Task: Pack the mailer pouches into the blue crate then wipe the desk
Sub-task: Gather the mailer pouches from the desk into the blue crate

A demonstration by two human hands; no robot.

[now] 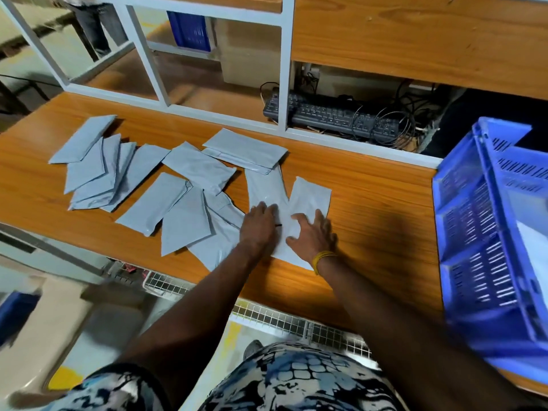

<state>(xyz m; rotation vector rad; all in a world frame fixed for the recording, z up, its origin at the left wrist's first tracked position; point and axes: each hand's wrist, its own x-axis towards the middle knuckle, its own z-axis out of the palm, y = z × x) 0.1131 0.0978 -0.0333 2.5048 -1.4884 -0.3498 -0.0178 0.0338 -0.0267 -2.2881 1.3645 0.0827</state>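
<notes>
Grey plastic pouches (166, 185) lie scattered flat across the left and middle of the desk (370, 203), many overlapping: a fanned cluster at far left, several slanted ones in the middle, one lying crosswise near the rear frame. They look smooth, slightly glossy and thin, with sealed flaps showing on some. At the right end of the scatter, two paler pouches (299, 200) lie side by side and touching, near the front edge. The left hand (259, 223) presses flat on them with fingers straight, and the right hand (311, 232) rests beside it with fingers spread and lightly bent on the same pair; neither hand curls round anything. A yellow band (321, 259) circles the right wrist. Bare wood-grain top runs on to the right, where the crate (474, 232) stands at the desk's right end, blue with slotted walls, well apart from the pouches. Behind the desk, a white frame (286, 69) holds wooden shelves, and a keyboard (326, 117) with tangled cables sits under the right one. Wire mesh (281, 318) shows below the front edge.
</notes>
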